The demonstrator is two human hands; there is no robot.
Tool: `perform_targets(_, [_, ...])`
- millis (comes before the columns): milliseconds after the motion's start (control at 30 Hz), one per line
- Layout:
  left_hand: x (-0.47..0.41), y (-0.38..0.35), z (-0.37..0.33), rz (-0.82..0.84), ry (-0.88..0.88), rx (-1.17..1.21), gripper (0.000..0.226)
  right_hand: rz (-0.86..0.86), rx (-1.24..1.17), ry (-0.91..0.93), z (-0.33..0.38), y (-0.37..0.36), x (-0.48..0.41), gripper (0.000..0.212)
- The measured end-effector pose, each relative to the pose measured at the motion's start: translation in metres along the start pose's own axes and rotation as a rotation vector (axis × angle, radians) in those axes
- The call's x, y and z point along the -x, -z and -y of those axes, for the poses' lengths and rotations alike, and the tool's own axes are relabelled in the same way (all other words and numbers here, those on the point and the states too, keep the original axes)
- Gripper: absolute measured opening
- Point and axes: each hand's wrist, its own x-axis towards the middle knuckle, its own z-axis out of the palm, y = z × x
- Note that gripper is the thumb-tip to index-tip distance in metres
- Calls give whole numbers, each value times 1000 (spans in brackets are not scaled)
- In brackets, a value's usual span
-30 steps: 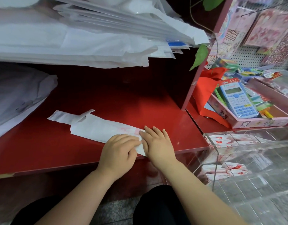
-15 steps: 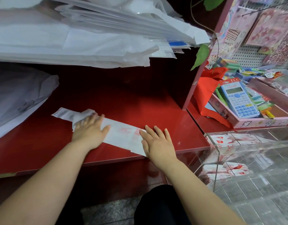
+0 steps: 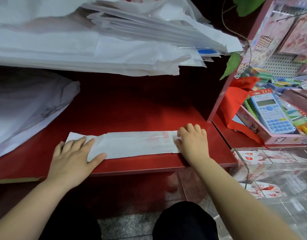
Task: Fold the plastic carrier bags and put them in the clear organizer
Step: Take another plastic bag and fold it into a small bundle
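I am pressing my left hand flat on the carrier bag, strip-folded on the red shelf, right hand pinching its end; folded bags are lying in the clear organizer

A glossy red shelf carries a white plastic carrier bag with red print, folded into a long flat strip lying along the front edge. The left hand presses flat on the strip's left end, fingers straight. The right hand sits on its right end, fingers curled at the edge. A slumped pile of white bags lies at the shelf's far left. Beyond a red upright divider, a second red surface bears a pink cardboard box and a red cloth.
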Motion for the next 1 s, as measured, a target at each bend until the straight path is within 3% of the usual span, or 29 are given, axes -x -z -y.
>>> perform_targets(67, [11, -2, 4, -48, -58, 19, 103, -27, 42, 25, -1, 1, -3, 35])
perform_targets(133, [18, -13, 14, -123, -138, -11, 98, -161, -1, 76, 3, 3, 3, 12])
perform_targets(233, [29, -20, 21, -111, -190, -92, 91, -243, -213, 214, 27, 8, 26, 29])
perform_targets(333, [39, -22, 24, -194, -311, -32, 92, -98, -260, 288, 39, 7, 44, 36])
perform_targets(400, [46, -17, 28, -371, -378, 24, 69, 35, -269, 266, 38, 10, 43, 48])
perform_targets(467, [50, -15, 33, -486, -427, 112, 38, 222, -261, 262, 35, 13, 35, 76])
perform_targets(500, [51, -15, 34, -515, -438, 133, 37, 285, -247, 279, 31, 12, 31, 90])
perform_targets(567, [50, -13, 32, -562, -458, 143, 41, 369, -251, 319, 26, 8, 23, 97])
perform_targets(600, [50, -12, 29, -586, -474, 149, 38, 388, -296, 339, 27, 7, 22, 95])
perform_targets(667, [49, -12, 21, -654, -533, 152, 33, 259, -415, 443, 36, 12, 27, 83])
perform_targets(800, [53, -13, 1, -628, -711, 235, 42, 71, -376, 650, 60, -2, 60, 72])
perform_targets(867, [60, -12, -14, -557, -809, 286, 46, 6, -404, 605, 62, -11, 68, 63])
perform_targets(967, [68, -13, -36, -477, -946, 379, 14, -124, -552, 504, 51, -19, 71, 30])
perform_targets(1000, [68, -13, -39, -447, -955, 395, 19, -149, -596, 481, 45, -22, 72, 26])
